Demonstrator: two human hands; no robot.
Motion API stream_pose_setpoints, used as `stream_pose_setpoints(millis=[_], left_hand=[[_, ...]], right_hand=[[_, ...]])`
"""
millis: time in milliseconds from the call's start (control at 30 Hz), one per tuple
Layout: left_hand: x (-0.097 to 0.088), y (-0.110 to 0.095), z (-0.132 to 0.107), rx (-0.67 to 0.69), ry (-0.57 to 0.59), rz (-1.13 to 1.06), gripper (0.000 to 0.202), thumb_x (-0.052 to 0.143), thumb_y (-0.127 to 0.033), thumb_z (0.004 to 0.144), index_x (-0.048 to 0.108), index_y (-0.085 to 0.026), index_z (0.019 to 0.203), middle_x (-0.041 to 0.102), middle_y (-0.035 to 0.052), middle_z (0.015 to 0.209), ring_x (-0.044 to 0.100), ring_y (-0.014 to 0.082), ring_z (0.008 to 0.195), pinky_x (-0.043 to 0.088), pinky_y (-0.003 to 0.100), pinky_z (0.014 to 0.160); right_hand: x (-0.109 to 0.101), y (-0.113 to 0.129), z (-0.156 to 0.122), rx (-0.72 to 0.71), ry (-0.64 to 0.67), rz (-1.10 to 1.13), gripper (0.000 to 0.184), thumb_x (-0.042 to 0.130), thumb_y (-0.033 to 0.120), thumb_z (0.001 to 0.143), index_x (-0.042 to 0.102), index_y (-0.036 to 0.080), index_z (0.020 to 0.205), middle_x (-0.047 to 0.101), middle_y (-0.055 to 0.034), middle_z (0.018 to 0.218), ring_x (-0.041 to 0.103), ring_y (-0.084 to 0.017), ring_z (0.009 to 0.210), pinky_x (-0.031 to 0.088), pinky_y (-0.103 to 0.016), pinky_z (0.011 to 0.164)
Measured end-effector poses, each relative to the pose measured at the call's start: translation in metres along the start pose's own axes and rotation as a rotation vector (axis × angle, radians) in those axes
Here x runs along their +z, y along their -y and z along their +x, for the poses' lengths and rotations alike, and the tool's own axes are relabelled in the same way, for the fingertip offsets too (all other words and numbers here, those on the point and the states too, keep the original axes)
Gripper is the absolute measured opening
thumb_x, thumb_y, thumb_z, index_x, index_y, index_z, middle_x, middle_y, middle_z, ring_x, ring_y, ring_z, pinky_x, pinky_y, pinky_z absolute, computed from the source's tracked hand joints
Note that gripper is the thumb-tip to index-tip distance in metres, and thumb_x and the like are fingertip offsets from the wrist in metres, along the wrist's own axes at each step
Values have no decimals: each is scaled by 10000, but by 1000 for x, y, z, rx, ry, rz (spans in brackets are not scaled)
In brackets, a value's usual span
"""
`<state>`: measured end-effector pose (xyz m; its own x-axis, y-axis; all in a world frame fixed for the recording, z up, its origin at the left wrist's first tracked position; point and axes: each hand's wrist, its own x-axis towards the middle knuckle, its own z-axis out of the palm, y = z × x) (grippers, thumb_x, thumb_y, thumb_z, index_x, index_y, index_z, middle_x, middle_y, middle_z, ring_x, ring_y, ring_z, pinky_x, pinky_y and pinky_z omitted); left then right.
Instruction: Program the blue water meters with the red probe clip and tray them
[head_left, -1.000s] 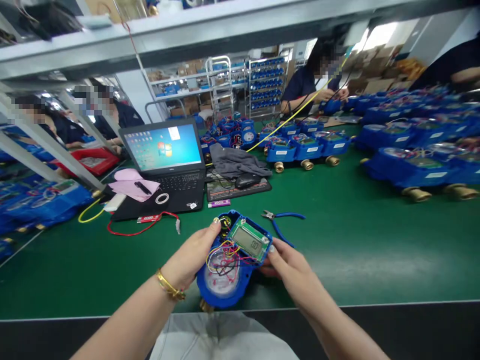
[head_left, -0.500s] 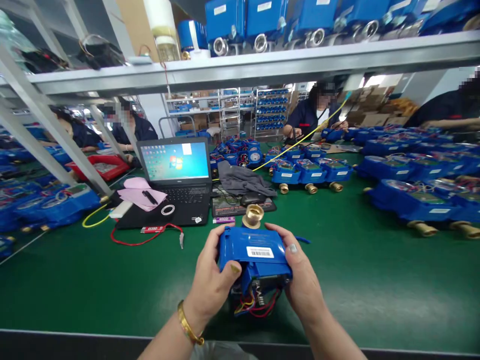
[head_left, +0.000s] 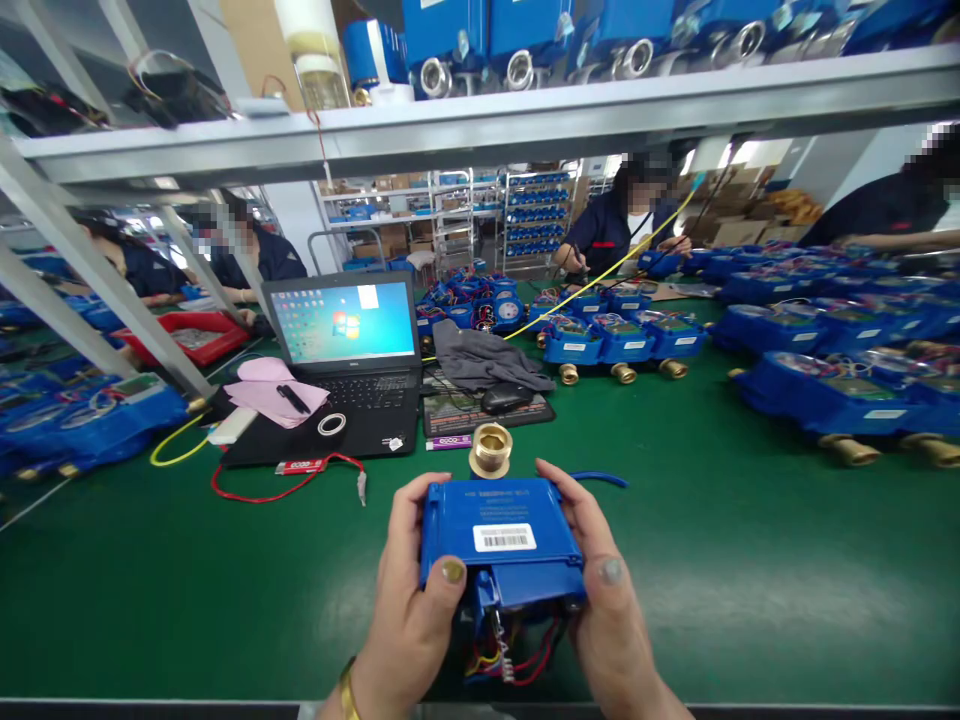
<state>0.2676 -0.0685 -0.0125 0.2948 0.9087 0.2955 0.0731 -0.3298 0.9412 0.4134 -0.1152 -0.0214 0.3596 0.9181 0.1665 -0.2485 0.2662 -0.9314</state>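
Between my two hands is a blue meter housing (head_left: 517, 508) with a white barcode label and a threaded brass fitting (head_left: 492, 450) at its far end. My left hand (head_left: 409, 590) grips its left side, thumb on the near left corner. On the opposite side my right hand (head_left: 611, 580) is wrapped round it, thumb near the right corner. Red, yellow and blue wires (head_left: 517, 655) and a coiled pale lead hang out at the near end. A blue cable (head_left: 600, 478) sticks out beyond my right fingers. The housing's underside is hidden.
A laptop (head_left: 341, 320) with a pink cloth on it stands left, beside a mouse (head_left: 506, 399) and grey cloth (head_left: 487, 355). Rows of blue meters (head_left: 840, 395) fill the right. Overhead runs a metal shelf (head_left: 480, 125). Across the bench, a co-worker (head_left: 622, 220) handles parts.
The housing has tilted, so more of its labelled top faces me, and it has come slightly nearer. Both hands keep hold of it. The camera view has shifted a little.
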Motion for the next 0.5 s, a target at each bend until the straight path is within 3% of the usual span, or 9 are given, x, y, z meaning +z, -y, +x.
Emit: stream_pose_setpoints(millis=[100,233,367,433,500], left_hand=[[1,-6,-4,-33,22,-65,606,471,-656,783,344,-264,1228,474,66,1188,540,234,994,459,342,834],[9,-17,-8,-119,-55,-144,750,608,-739,606,419,-238,1130,535,75,1113,578,261,944,497,347,782],[15,-21,-13,-160,-146,-158,723,611,-726,617,423,-248,1126,556,75,1099,591,262,939,504,350,793],[16,-20,-15,-151,-130,-107,828,586,-785,564,405,-257,1175,533,91,1160,575,289,989,497,369,811],[16,-21,-17,-178,-101,-32,1038,564,-863,410,379,-264,1237,499,108,1228,543,333,1052,473,406,859]], right_hand=[[4,3,-1,20,-37,22,708,415,748,764,443,238,1255,572,-79,1078,569,-268,906,459,-370,741],[4,6,-1,51,-12,85,566,434,659,804,505,224,1158,584,-75,1014,569,-254,851,460,-371,737],[7,9,-1,62,-45,150,491,405,588,840,476,254,1193,580,-66,1037,561,-267,903,453,-383,777],[8,9,0,65,-89,120,437,369,534,874,499,243,1174,585,-71,1006,560,-259,867,457,-379,756],[7,8,1,58,-120,75,392,346,484,901,538,222,1122,592,-77,959,559,-248,820,460,-369,723]])
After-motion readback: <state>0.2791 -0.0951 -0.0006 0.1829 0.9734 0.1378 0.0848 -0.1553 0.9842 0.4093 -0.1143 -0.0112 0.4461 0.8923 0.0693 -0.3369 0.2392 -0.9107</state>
